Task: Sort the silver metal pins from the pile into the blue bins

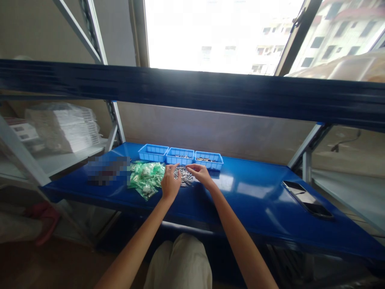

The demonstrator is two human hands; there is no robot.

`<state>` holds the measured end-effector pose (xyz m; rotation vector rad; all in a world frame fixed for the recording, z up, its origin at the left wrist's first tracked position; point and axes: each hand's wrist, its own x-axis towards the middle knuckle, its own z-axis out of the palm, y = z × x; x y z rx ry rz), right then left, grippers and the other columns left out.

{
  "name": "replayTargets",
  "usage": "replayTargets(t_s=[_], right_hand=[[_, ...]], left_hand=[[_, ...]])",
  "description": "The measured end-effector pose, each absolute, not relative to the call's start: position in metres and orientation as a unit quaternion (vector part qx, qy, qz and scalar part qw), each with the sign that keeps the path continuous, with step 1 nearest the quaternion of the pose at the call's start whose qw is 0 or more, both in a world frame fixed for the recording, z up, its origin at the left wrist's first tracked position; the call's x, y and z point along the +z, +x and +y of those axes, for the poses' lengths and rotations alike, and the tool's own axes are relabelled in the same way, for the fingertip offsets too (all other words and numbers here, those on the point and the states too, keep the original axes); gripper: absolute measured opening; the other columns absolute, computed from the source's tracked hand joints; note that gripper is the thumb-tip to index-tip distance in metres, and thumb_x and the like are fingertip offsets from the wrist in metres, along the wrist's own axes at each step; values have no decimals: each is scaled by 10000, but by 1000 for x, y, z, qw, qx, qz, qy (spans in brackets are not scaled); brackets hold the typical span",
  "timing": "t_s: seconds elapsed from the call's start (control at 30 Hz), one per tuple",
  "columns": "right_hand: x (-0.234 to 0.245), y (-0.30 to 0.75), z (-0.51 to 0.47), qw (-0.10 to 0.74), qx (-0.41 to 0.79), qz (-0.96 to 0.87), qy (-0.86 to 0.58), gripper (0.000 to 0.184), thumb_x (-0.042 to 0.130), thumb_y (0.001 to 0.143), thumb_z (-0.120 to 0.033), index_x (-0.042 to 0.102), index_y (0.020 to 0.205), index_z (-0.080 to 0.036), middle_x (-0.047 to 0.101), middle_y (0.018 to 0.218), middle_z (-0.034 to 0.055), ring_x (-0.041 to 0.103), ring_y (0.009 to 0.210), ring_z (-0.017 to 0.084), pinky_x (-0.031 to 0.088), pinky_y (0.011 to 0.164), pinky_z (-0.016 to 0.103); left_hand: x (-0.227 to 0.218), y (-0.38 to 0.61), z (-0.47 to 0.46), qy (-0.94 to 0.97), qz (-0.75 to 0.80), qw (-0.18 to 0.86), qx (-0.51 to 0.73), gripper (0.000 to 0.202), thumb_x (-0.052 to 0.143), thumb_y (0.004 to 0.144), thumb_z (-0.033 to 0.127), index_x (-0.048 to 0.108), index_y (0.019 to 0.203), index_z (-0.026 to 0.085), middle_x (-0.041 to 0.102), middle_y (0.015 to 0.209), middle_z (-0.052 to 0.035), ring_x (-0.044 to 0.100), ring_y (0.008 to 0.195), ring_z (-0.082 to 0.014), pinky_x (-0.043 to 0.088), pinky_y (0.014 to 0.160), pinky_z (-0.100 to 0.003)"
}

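My left hand point(171, 181) is at the left edge of a loose pile of screws point(187, 177), its thumb and fingers apart. From the right, my right hand point(201, 173) reaches over the back of the same pile. Its fingertips are pinched together; whatever they hold is too small to make out. Green-tinted plastic bags point(146, 176) lie heaped beside my left hand. Behind the pile stand three blue trays in a row. Small metal parts lie in the middle tray point(179, 161) and the right tray point(214, 164); none show in the left tray point(153, 157).
A phone point(306, 198) lies on the right of the blue tabletop point(249, 192). At the left, a blurred-out dark item point(110, 170) rests on it. A blue shelf beam point(192, 90) crosses above. Plastic-wrapped white stacks point(67, 128) sit on a side shelf. Someone's foot point(48, 218) shows lower left.
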<state>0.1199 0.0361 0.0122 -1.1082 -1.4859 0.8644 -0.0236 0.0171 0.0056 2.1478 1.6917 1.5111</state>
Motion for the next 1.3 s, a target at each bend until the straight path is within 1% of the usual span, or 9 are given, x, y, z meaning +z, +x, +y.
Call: replayTargets(t_s=[0.2,0.33,0.43,0.6,0.8,1.0,1.07,1.17,1.3], right_hand=[[23,117,28,532,386,-601,-455,343,662,633,-427,672,852,-163,637,727,27,523,576,100,384,488,210],[23,114,26,510,417,-631,-410,294,671,631,-412,669,778,-157,643,737,34,550,602,114,407,527,226],[21,112,27,509,418,-636,-401,295,669,631,-419,667,772,-161,640,733,31,558,623,125,414,543,231],[17,114,32,540,384,-582,-472,382,600,668,-506,668,839,-172,610,699,25,486,547,98,335,433,196],[13,112,30,470,448,-573,-500,422,574,678,-542,678,852,-172,634,822,47,486,556,87,322,422,181],[12,108,30,458,481,-577,-475,423,572,686,-542,675,843,-163,570,622,9,455,511,74,315,416,164],[14,109,29,463,487,-572,-470,422,565,689,-549,674,831,-166,556,600,3,453,502,72,308,407,160],[18,110,27,474,496,-555,-470,414,584,680,-537,676,861,-177,599,692,20,454,504,64,302,396,158],[20,111,25,482,506,-536,-473,402,639,640,-497,677,896,-189,631,818,35,481,540,69,340,417,168]], left_hand=[[1,-24,17,722,539,0,435,223,457,831,324,635,900,208,544,980,-55,580,747,-158,410,510,-224],[0,-23,18,758,506,14,411,225,477,823,343,638,875,195,545,976,-50,584,720,-148,415,512,-223],[1,-22,18,764,501,11,405,211,500,810,343,638,845,187,543,963,-51,581,724,-150,407,511,-220],[6,-23,14,678,553,-3,485,225,498,810,391,640,849,221,517,965,-43,548,680,-127,368,478,-212],[9,-24,12,661,518,0,543,228,520,796,405,649,844,223,498,996,-36,492,609,-76,369,482,-189],[7,-21,11,715,472,-22,516,209,504,806,385,648,839,237,507,1014,-38,546,739,-108,367,486,-171],[8,-22,10,714,474,-28,516,212,503,805,387,647,852,238,506,1024,-43,555,782,-122,377,502,-175],[10,-22,9,685,496,-24,534,242,479,817,394,630,871,213,509,1030,-59,557,805,-139,402,538,-192],[9,-22,11,661,541,-6,520,260,432,841,390,594,905,198,524,1018,-63,555,772,-146,408,537,-212]])
